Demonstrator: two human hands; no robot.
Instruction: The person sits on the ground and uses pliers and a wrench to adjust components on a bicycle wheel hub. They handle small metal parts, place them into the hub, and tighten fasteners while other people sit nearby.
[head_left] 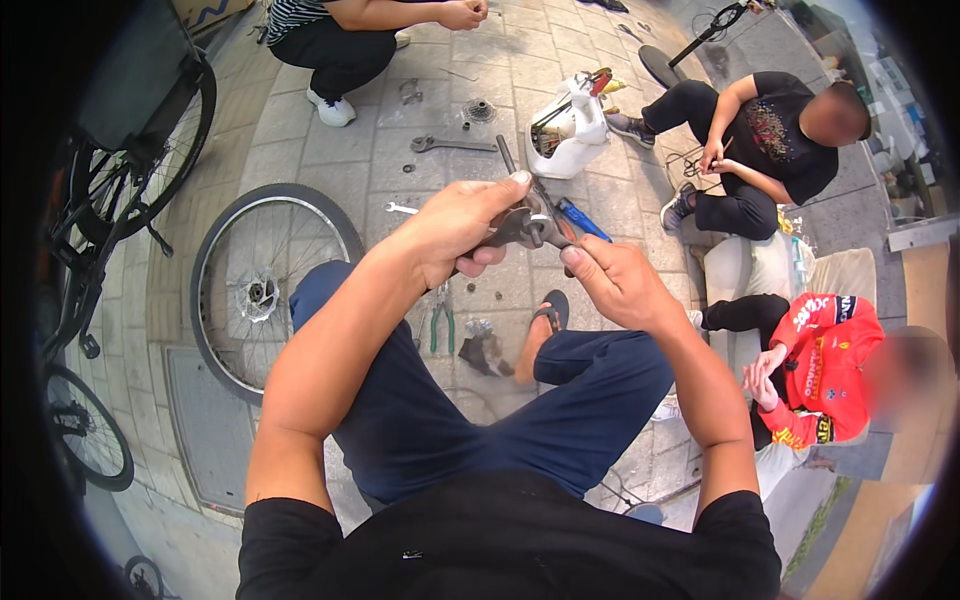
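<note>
My left hand is closed around a dark metal part, thumb on top and fingers curled beneath. A thin dark rod sticks up beyond its thumb; whether it joins that part I cannot tell. My right hand is closed on the near end of a slim metal tool, whose far end meets the dark part in front of my left hand. The tool's exact kind is hidden by my fingers and the overlap. Both hands are held above the pavement, over my spread knees.
A bicycle wheel lies at left. On the paving are an adjustable wrench, a cassette, green-handled pliers and a blue object. A white tool container stands ahead. Bicycles stand far left; several people sit or squat around.
</note>
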